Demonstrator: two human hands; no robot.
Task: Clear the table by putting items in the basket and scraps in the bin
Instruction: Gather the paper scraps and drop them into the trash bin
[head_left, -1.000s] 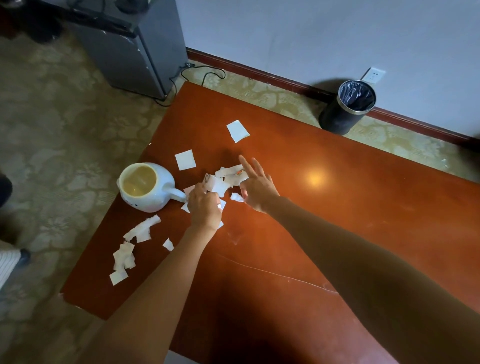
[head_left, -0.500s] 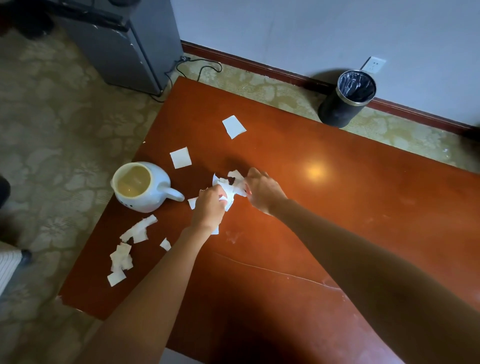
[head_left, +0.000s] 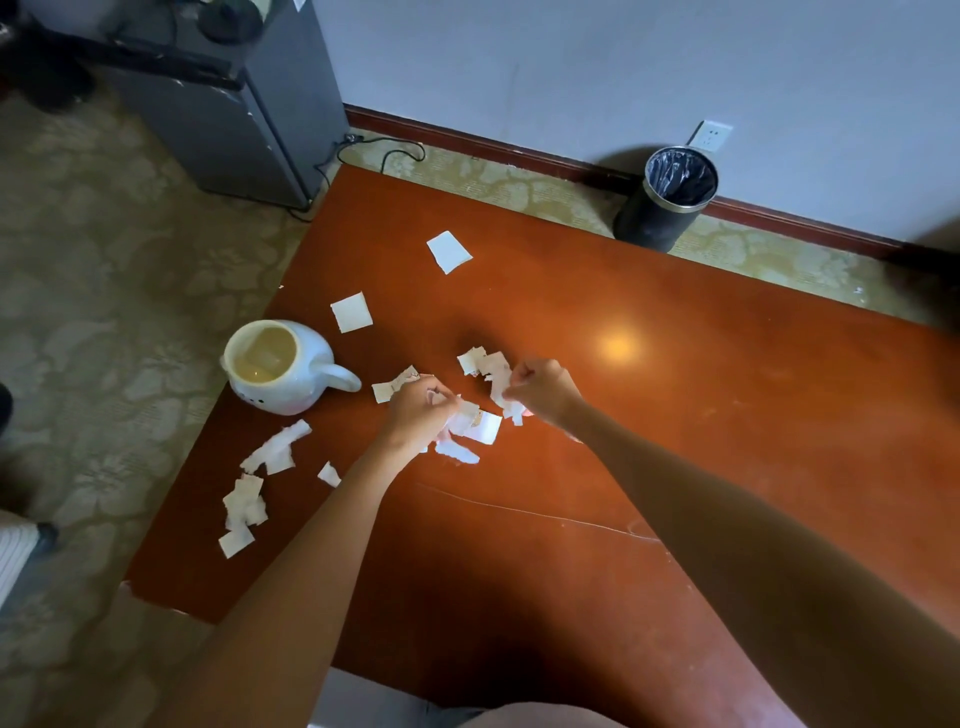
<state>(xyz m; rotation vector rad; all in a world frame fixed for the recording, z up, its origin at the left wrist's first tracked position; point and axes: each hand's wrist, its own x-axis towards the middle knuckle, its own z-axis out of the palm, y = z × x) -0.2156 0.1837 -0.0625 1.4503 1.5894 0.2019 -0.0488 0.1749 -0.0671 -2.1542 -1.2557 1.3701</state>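
Left grip (head_left: 418, 410): your fingers are curled round a bunch of torn white paper (head_left: 470, 423), low over the middle of the surface (head_left: 675, 415); some pieces hang out below and to the right of your fist.
Right grip (head_left: 545, 389): curled the same way, pinching a second bunch of scraps (head_left: 496, 374) that fans out to its left; whether this bunch lies on the wood, I cannot tell.
Between the grips: the two bunches are near each other, and your fists are just apart.
Loose piece by your left grip: one scrap (head_left: 395, 384) lies flat just beyond your knuckles, towards the white pot.
White pot (head_left: 280, 369): upright near the left edge of the surface, its stubby handle pointing towards your left grip, the inside yellowish.
Square pieces: one (head_left: 352, 312) lies just beyond the pot; another (head_left: 448, 252) lies farther off, towards the far edge.
Scraps at the left edge: a torn strip (head_left: 278, 449) lies on your side of the pot, a small bit (head_left: 329, 474) beside your left forearm, and a little heap (head_left: 243, 512) nearer the corner.
Bin (head_left: 670, 202): black with a metal rim and a dark liner, standing on the carpet (head_left: 104, 260) against the wall, just past the far edge of the surface and well apart from both grips.
Around: a wall socket (head_left: 712, 136) sits above the bin, and a grey cabinet (head_left: 234, 104) stands on the carpet at far left with a cable (head_left: 384, 150) trailing from it.
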